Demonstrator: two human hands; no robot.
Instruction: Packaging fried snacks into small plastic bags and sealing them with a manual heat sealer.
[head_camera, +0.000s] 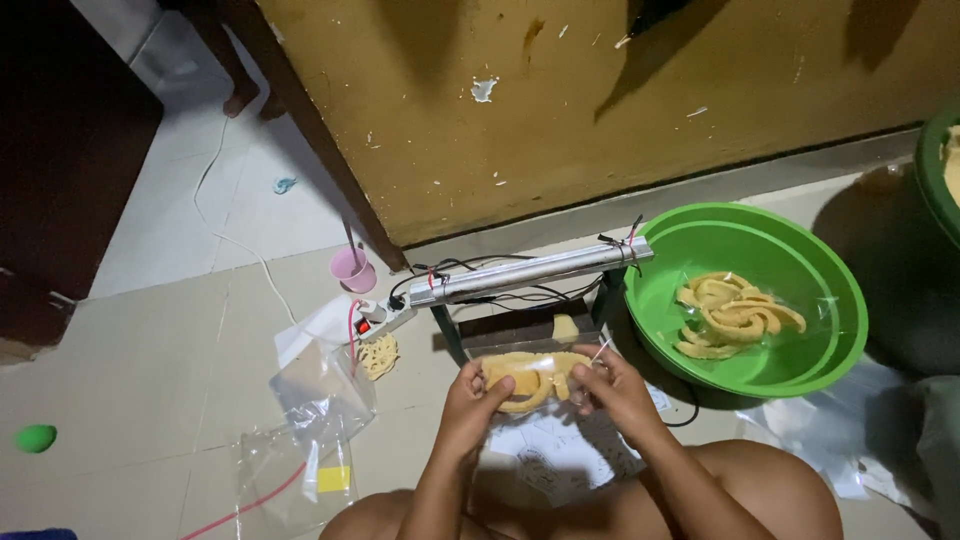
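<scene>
Both my hands hold a clear plastic bag of yellow curly crackers (532, 375) just in front of me. My left hand (470, 400) grips its left end, and my right hand (610, 385) pinches its right end. The bag sits right below a silver metal bar sealer (530, 272) on dark legs, with red and black wires wrapped on it. A green plastic basin (800, 370) to the right holds another filled clear bag of crackers (735, 312).
A pile of empty clear bags (310, 400) lies on the tiled floor at left, with a loose cracker (378, 355), a pink cup (352, 268) and a white power strip (385, 315). A yellow wall stands behind. Printed paper (550, 455) lies under my hands.
</scene>
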